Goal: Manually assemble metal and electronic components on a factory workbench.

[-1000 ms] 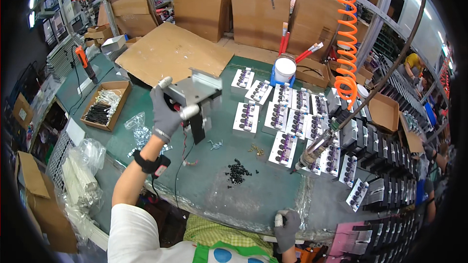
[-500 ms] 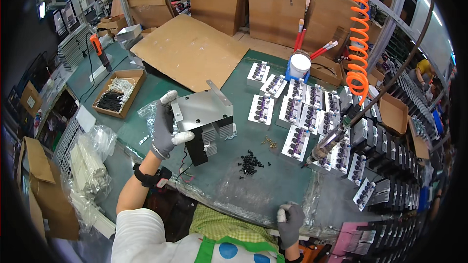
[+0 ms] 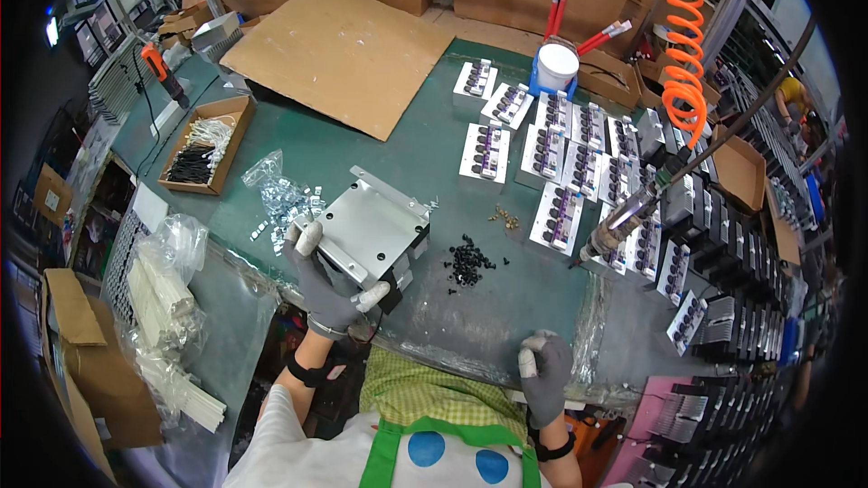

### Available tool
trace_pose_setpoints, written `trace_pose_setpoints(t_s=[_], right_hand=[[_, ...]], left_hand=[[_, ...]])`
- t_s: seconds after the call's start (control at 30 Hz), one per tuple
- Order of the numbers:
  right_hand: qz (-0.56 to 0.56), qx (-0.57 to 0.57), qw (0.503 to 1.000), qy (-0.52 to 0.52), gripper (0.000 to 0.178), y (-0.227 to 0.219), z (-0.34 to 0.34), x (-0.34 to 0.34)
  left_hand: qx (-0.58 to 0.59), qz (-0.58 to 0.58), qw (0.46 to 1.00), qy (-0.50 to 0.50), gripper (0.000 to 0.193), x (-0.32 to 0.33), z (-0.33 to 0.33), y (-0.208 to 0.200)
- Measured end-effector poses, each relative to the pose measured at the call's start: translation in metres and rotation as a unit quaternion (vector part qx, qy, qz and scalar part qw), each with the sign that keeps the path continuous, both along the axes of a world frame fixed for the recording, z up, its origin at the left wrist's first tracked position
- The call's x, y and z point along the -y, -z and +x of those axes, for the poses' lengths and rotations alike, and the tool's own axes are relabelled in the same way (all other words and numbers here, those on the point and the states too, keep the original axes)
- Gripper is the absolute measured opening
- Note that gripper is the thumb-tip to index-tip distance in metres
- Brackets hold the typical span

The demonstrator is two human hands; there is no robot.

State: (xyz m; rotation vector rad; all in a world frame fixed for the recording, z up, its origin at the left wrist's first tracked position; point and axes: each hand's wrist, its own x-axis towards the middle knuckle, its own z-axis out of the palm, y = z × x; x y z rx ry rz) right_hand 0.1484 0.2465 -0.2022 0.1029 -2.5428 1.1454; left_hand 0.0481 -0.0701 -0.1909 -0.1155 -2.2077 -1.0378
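My left hand, in a grey glove with white fingertip covers, grips the near left side of a silver metal housing. That housing has raised flanges, a few round holes in its flat top and a dark lower body; it sits low over the bench near the front edge. At the bench edge on the right, my gloved right hand is closed, fingers curled, and whatever lies inside them is hidden. Between the hands lie black screws in a pile, with a few brass-coloured pieces beyond. Small silver clips spread left of the housing.
Rows of white-faced units with black knobs stand right. A power screwdriver hangs before them near an orange coiled hose. A cardboard sheet, a box of cables and a white tub lie farther back.
The housing came down toward the bench and nearer to me in my left hand, uncovering the silver clips. My right hand stays curled by the edge. The view has tilted slightly.
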Motion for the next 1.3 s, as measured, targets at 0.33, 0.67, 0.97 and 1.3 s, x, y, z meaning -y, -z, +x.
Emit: trace_pose_setpoints(t_s=[0.33,0.67,0.97,1.3], right_hand=[[-0.082,0.021,0.988,-0.132,0.015,-0.019,-0.033,0.037],[0.104,0.026,0.944,-0.313,0.057,-0.018,-0.039,0.119],[0.058,0.017,0.95,-0.306,0.049,-0.016,-0.042,0.122],[0.02,0.036,0.945,-0.326,0.042,-0.022,-0.036,0.107]], left_hand=[[0.03,-0.079,0.996,-0.008,0.135,-0.001,0.018,0.006],[0.037,-0.014,0.995,0.097,0.135,0.026,0.023,0.013],[0.057,0.192,0.975,0.096,0.065,0.017,0.024,-0.008],[0.027,0.148,0.983,0.101,0.031,0.011,0.018,-0.029]])
